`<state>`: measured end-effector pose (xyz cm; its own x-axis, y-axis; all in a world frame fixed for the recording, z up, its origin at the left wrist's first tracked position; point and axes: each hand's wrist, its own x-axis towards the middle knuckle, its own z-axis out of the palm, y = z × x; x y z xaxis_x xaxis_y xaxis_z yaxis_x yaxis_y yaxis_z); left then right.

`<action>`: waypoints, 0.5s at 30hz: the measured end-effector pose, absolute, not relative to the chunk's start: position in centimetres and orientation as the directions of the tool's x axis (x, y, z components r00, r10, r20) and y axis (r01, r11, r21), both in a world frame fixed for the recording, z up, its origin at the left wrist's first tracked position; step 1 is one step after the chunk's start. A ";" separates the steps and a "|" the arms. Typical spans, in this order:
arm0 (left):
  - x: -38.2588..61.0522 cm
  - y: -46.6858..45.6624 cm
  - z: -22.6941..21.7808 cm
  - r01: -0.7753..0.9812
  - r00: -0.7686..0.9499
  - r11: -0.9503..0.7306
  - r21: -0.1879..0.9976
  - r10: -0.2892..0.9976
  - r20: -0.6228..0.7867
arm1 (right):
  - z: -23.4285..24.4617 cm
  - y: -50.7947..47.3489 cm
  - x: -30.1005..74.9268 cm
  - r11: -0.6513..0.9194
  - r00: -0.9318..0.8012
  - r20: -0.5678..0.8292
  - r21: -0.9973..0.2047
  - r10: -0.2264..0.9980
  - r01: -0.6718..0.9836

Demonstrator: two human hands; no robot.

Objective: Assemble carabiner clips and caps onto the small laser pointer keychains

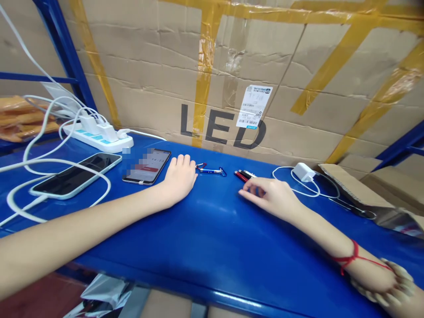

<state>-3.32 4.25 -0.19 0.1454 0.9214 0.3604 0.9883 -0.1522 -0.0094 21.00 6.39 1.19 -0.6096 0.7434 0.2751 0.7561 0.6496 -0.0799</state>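
Note:
My left hand [180, 179] lies palm down on the blue table, its fingers stretched forward and nothing seen in its grasp. Beside its fingertips is a slim blue metal tube [210, 171] with a small clip at its right end. A small red clip [200, 166] peeks out next to those fingers, partly covered by them. My right hand [271, 196] rests farther right with loosely curled fingers; a gap shows between thumb and forefinger. Just beyond it lie a red pen-like tube [241, 176] and a black one [247, 173], their near ends hidden by the hand.
A lit phone [149, 167] lies left of my left hand, with a second phone [77, 175] on a white cable farther left. Behind stands a white power strip [99, 138]. A white charger [303, 172] with cable lies right. A large cardboard box [149, 88] walls the back.

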 end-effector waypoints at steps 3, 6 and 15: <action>-4.0 5.1 -0.4 0.984 0.170 -0.178 -0.009 0.920 0.352 | 0.7 6.4 20.7 0.683 -0.658 0.206 -0.086 0.724 0.725; -3.9 5.4 -0.4 0.955 0.281 -0.298 -0.010 0.890 0.360 | 0.0 6.9 21.0 0.634 -0.606 0.284 -0.010 0.743 0.773; -3.4 6.2 -1.1 0.865 0.412 -0.489 0.112 0.821 0.396 | -0.6 5.5 19.8 0.750 -0.643 0.496 -0.027 0.583 0.660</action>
